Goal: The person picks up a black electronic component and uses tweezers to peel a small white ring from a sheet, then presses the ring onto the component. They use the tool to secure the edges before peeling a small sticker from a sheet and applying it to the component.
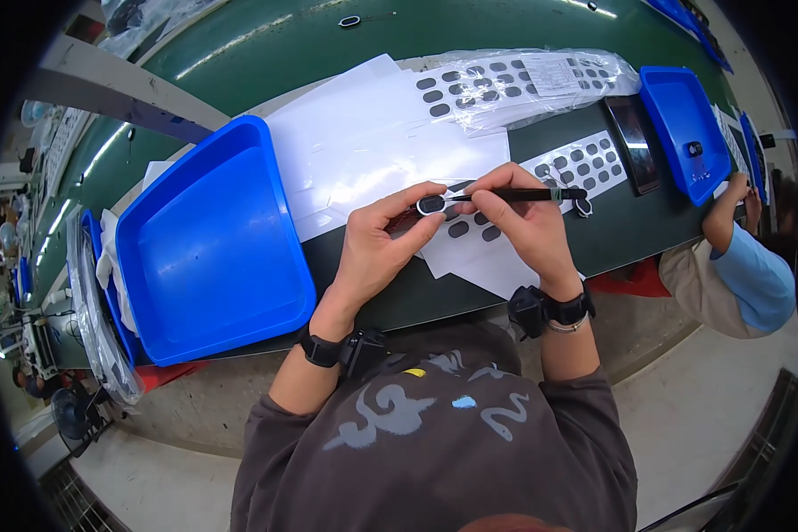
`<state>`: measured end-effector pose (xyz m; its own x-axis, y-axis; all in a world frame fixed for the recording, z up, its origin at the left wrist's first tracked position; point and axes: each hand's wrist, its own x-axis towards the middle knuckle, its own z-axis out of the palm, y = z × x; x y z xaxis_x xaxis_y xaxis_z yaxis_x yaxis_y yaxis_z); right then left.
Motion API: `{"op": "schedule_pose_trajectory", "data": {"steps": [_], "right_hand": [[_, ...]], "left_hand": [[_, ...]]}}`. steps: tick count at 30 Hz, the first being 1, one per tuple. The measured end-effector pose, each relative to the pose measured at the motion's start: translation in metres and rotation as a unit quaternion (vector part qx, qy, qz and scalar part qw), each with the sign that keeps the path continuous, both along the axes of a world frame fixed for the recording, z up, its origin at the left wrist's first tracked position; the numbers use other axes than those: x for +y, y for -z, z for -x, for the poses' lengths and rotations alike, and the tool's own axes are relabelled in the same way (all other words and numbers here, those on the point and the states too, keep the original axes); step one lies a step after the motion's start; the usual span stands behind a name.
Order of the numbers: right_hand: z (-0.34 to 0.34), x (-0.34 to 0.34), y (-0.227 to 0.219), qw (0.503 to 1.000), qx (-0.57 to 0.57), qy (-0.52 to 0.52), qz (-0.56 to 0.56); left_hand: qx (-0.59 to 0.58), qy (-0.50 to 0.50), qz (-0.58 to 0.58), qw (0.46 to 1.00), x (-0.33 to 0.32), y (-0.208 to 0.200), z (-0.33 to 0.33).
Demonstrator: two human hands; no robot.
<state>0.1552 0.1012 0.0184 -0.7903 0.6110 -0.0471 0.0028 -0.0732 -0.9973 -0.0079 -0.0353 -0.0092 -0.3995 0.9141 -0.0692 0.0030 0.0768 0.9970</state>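
Between thumb and fingertips, my left hand point(372, 244) pinches a small oval part point(431, 205) with a black face and a white rim. My right hand point(534, 232) is closed on a slim black pen-like tool point(528, 194), its thin tip at the right edge of the oval part. Whether the tool is tweezers or a one-piece pick I cannot tell. Under my hands lies a white sheet of dark oval stickers point(458, 230), partly covered by my fingers. Another small oval part point(582, 207) rests on the green table just right of my right hand.
A big blue tray point(213, 248) stands at left, with white sheets point(355, 133) beside it. Bagged sticker sheets point(496, 84), a dark phone-like slab point(632, 146) and a smaller blue tray point(683, 115) lie farther right. A co-worker's arm point(725, 217) reaches in at the right.
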Motion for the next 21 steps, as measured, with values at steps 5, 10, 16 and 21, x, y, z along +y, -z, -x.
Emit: {"op": "schedule_pose_trajectory", "data": {"steps": [5,10,16,21], "right_hand": [[-0.003,-0.014,-0.009,0.983,-0.037,0.092,-0.153],[-0.003,-0.025,0.002,0.930,0.040,0.116,-0.347],[0.006,-0.039,0.007,0.847,-0.050,-0.060,-0.526],[0.008,-0.030,-0.007,0.799,-0.109,-0.117,-0.580]], "left_hand": [[-0.004,0.002,-0.003,1.000,0.000,-0.008,-0.002],[0.016,0.018,-0.004,1.000,-0.001,-0.007,-0.001],[0.021,0.001,-0.029,0.999,-0.002,0.000,0.001],[0.036,0.003,-0.023,0.999,-0.003,-0.001,0.003]]}}
